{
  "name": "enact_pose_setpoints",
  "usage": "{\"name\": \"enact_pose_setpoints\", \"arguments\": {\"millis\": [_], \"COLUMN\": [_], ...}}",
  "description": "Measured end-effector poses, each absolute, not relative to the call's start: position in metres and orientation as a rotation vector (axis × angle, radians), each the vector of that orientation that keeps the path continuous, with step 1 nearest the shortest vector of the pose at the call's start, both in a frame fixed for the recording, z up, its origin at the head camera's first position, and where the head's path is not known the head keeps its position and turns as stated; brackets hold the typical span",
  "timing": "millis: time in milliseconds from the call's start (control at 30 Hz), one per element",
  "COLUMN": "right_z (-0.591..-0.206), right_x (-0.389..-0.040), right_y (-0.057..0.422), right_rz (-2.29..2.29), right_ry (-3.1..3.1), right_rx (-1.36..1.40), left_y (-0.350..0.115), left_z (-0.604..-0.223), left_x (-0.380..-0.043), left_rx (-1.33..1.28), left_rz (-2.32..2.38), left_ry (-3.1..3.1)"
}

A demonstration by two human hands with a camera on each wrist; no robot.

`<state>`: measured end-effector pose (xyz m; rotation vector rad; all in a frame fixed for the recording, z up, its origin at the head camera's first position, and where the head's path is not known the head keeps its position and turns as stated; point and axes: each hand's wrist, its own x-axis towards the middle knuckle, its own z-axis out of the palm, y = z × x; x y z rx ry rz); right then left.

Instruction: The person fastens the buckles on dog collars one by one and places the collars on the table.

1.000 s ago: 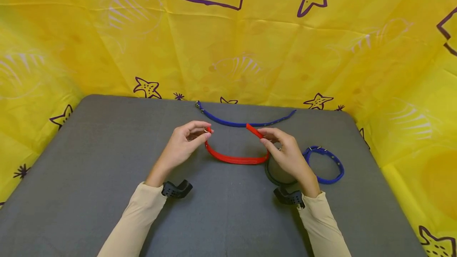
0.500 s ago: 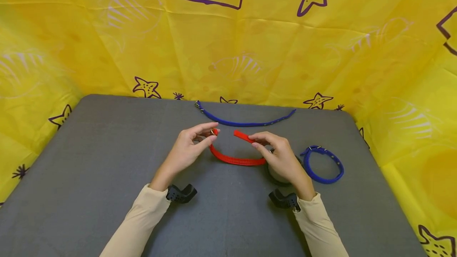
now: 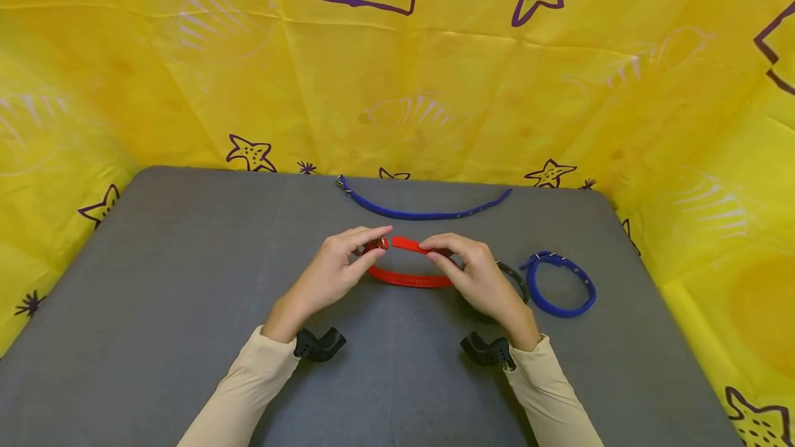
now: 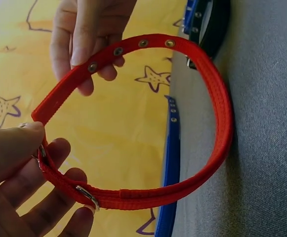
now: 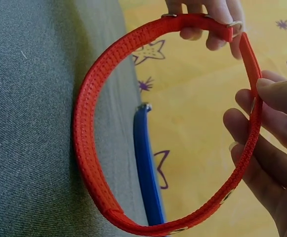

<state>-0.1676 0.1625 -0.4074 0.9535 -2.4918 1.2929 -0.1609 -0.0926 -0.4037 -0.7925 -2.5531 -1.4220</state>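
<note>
A red collar with metal eyelets is bent into a loop between the two hands. My left hand pinches its buckle end, where a metal buckle and a D-shaped ring show. My right hand pinches the strap near its tip, thumb on one side and fingers on the other. That tip points at the buckle and lies very close to it; whether it touches the buckle I cannot tell. The bottom of the loop hangs low by the grey table.
Behind the hands a blue collar lies stretched out on the grey table. To the right lies a blue collar closed in a ring, beside a dark collar partly hidden by the right hand. A yellow patterned cloth hangs around the table.
Both hands have come closer together, the right moving left and the left moving slightly right. The collar's tip has swung down level and now nearly meets the buckle end.
</note>
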Motion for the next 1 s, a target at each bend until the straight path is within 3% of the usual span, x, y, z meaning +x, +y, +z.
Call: {"name": "enact_pose_setpoints", "arguments": {"millis": [1000], "right_z": [-0.4072], "right_x": [-0.1679], "right_y": [0.1604], "right_rz": [1.240], "right_ry": [-2.463], "right_rx": [1.087], "left_y": [-0.0946], "left_z": [-0.4043], "left_x": [-0.1600], "left_rx": [-0.953], "left_rz": [-1.432], "left_ry": [-2.598]}}
